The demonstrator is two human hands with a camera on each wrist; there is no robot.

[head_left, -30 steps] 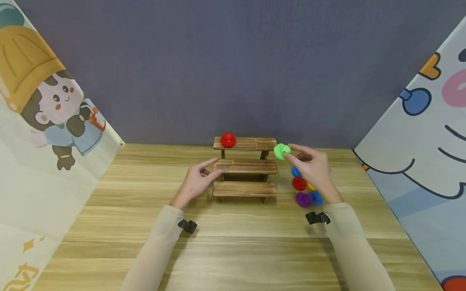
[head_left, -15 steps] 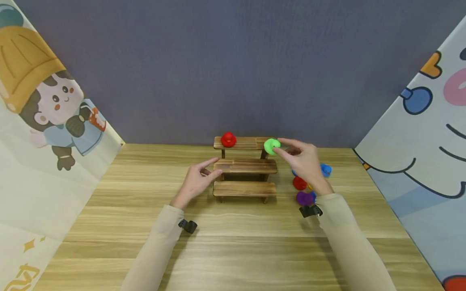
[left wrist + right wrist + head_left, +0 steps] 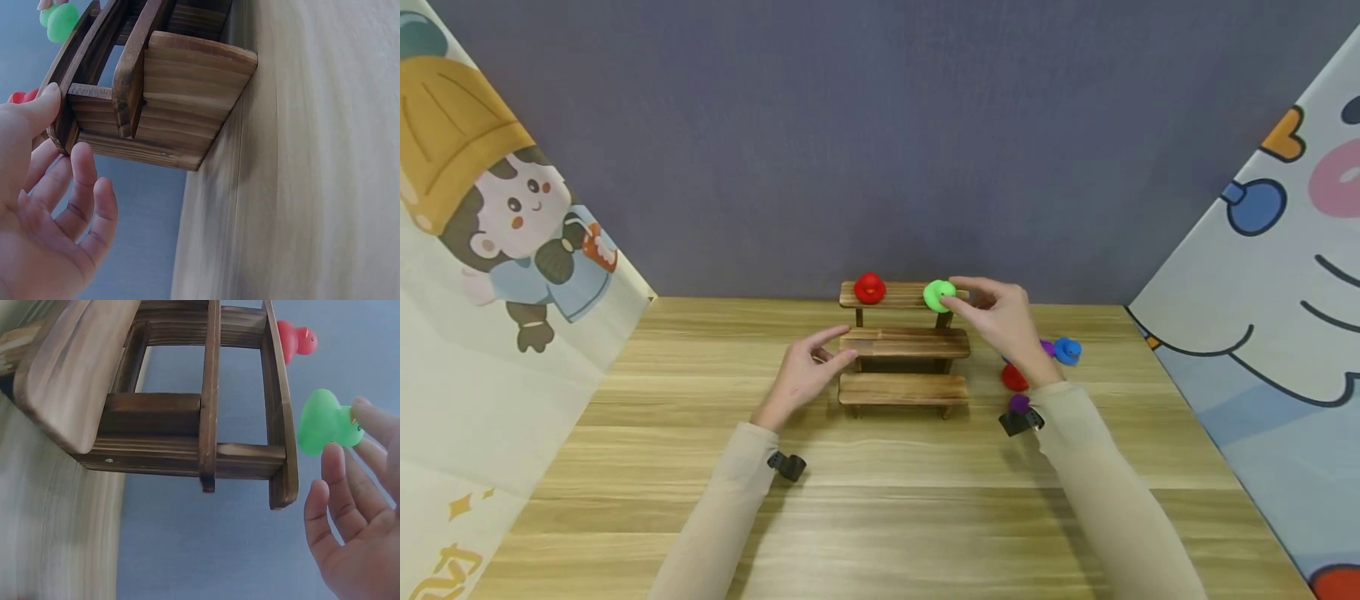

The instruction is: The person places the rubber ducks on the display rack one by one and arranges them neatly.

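- The right hand (image 3: 1000, 321) pinches a green duck (image 3: 937, 295) between thumb and forefinger tips; its other fingers are spread loose. The duck is at the right end of the rack's (image 3: 904, 343) top step, and I cannot tell whether it rests there or hangs just above it.
- The left hand (image 3: 805, 375) is released and grasps nothing; its straight fingertips touch the left end of the rack's middle step.
- Risk: the pinch is only at the tips, on a smooth, rounded, probably rubbery toy. The duck could squirt out or twist as it is let go.
- Risk: the top step is narrow. Set too near the right end or front edge, the duck could tip and drop to a lower step or the bench (image 3: 880, 517).
- Risk: the rack looks light. A knock from the right hand could shift it, and the left hand's light touch may not stop that, so the red duck (image 3: 869, 287) at the left end of the top step could topple.
- The rack is dark-grained, scorched-looking wood, three flat planks on slatted sides.
- Right of the rack, more small bright toys (image 3: 1066, 350) lie on the pale wood-grain bench, partly hidden by the right arm.
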